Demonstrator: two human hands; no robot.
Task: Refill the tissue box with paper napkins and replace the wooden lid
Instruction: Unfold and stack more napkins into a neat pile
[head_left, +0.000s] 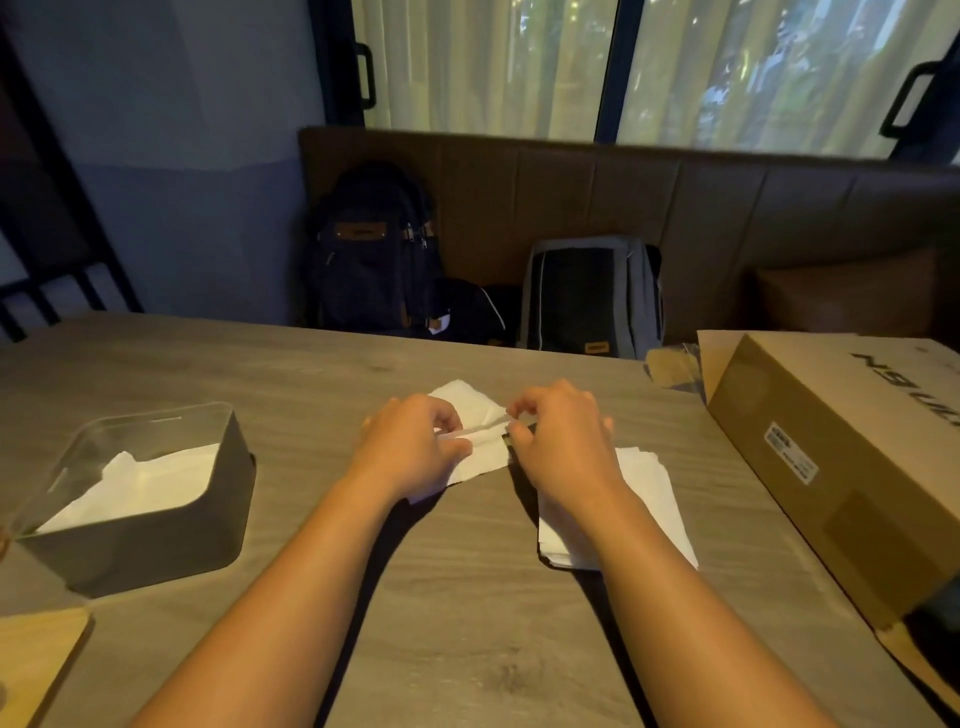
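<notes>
Fingers (449, 415) pinch napkin (467, 400); stack (649, 483) partly hidden; wooden lid (36, 660) cropped.

Both forearms bare, enter from near edge of desk (457, 623), converge toward desk middle. Left forearm angles rightward, right forearm angles leftward.

Left hand (413, 449): back up, fingers curled under, fingertips pinch left end of raised fold of napkin (470, 402).

Right hand (563, 441): back up, just beside left hand, fingers curled inward, thumb and forefinger pinch right end of same fold.

Hands close, apart, fingertips face each other. Wrists roughly straight, low over desk; contact with desk cannot tell.
</notes>
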